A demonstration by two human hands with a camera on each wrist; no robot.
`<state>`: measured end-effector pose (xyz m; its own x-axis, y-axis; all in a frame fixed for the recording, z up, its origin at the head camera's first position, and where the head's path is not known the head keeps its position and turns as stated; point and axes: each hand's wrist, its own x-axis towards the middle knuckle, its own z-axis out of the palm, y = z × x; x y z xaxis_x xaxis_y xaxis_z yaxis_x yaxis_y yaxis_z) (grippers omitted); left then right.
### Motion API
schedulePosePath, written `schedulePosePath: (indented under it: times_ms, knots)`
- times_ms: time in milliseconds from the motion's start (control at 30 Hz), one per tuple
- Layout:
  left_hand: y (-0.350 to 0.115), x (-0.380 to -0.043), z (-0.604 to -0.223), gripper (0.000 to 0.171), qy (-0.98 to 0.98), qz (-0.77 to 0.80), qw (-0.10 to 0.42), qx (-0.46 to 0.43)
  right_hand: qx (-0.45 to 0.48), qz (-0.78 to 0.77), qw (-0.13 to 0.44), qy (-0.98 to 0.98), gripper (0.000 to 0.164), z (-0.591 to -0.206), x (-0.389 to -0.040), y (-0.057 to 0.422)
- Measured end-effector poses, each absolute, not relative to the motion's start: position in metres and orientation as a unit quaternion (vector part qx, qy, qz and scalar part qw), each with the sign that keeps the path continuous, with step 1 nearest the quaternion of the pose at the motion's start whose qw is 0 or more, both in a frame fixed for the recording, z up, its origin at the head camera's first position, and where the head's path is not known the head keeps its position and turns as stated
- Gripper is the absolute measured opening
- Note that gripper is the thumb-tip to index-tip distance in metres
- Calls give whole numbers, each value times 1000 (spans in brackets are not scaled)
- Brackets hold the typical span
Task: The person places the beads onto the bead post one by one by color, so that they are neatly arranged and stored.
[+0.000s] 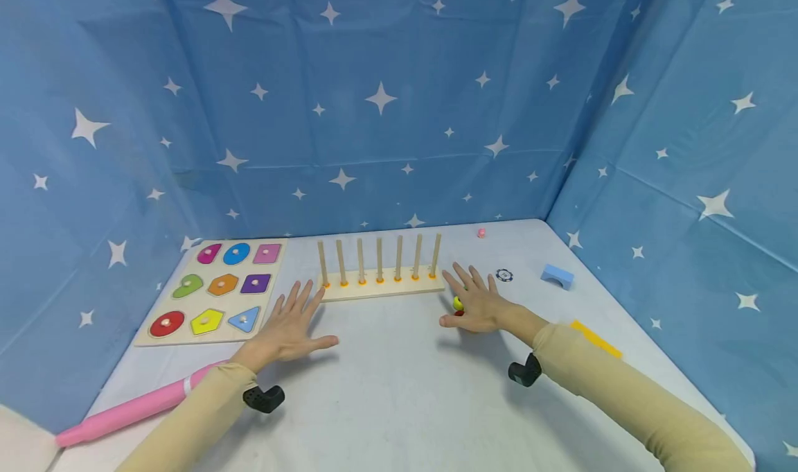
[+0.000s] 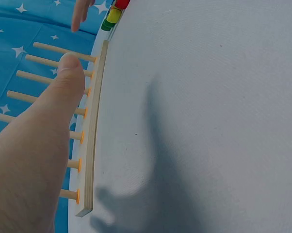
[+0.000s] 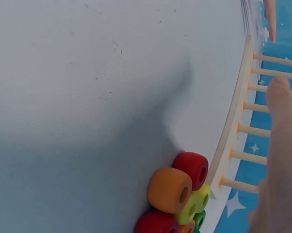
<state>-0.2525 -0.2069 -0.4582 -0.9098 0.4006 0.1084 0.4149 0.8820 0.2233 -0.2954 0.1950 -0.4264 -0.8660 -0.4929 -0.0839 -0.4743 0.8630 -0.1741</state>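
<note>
A wooden peg board (image 1: 380,290) with a row of several upright pegs stands at the middle back of the table. My left hand (image 1: 283,333) hovers near its left end, fingers spread and holding nothing. Over by the right end, my right hand (image 1: 476,306) is also spread, above a cluster of beads that it partly hides in the head view. The right wrist view shows these as chunky beads with holes: a red bead (image 3: 190,169), an orange bead (image 3: 169,190), and yellow and green ones. The pegs carry no beads.
At left lie a shape puzzle board (image 1: 233,288) with knobbed pieces and a long pink tube (image 1: 140,404). To the right are a poker chip (image 1: 504,275), a blue arch block (image 1: 557,276), a yellow strip (image 1: 595,338) and a small pink object (image 1: 481,233). Starry blue curtains (image 1: 380,139) border the table.
</note>
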Motion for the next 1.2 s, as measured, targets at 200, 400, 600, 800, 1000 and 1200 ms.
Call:
schedulePosePath:
  times_ms: [200, 400, 600, 800, 1000, 1200]
  knots:
    - [-207, -252, -460, 103, -968, -125, 36, -213, -263, -91, 47, 959, 90, -426, -298, 196]
    - [-208, -257, -458, 102, -971, -142, 42, -186, -279, -102, 8, 955, 86, -424, -305, 194]
    - [-213, -276, -464, 97, -968, -211, 19, -133, -277, -184, -7, 943, 74, -423, -316, 192]
    - [-213, -305, -467, 97, -962, -260, -16, -87, -217, -271, -20, 938, 57, -424, -332, 206]
    - [-212, -319, -474, 94, -959, -269, -15, -82, -178, -288, -29, 940, 39, -434, -345, 223]
    - [-208, -326, -478, 91, -960, -268, -10, -86, -157, -282, -8, 946, 37, -444, -350, 237]
